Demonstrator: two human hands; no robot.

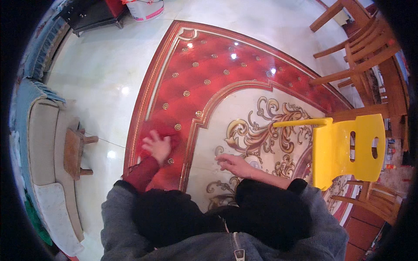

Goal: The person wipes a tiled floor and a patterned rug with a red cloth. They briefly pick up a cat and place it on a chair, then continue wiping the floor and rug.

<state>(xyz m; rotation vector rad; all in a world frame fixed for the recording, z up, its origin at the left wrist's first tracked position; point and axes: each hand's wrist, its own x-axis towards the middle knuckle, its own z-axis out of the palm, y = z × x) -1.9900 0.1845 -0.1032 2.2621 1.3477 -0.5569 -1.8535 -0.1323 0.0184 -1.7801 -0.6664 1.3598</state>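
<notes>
My left hand (157, 147) hangs over the red border of the patterned floor (208, 63). Its fingers are spread and hold nothing; a dark red sleeve covers that forearm. Closer to the middle, my right hand (231, 164) is above the cream part with brown and gold scrolls. Its fingers point left, a little bent and partly apart, with nothing visible in them. To the right of it stands a yellow plastic chair (324, 152) with cut-outs in its back. Both hands are apart from the chair. My black-clad legs are below the hands.
At the left a small wooden stool (74, 153) stands beside a beige sofa (43, 130). A white bucket (146, 11) and a dark low stand (98, 21) are at the far left. Wooden chairs (363, 56) line the far right, and another wooden chair (376, 200) stands at the near right.
</notes>
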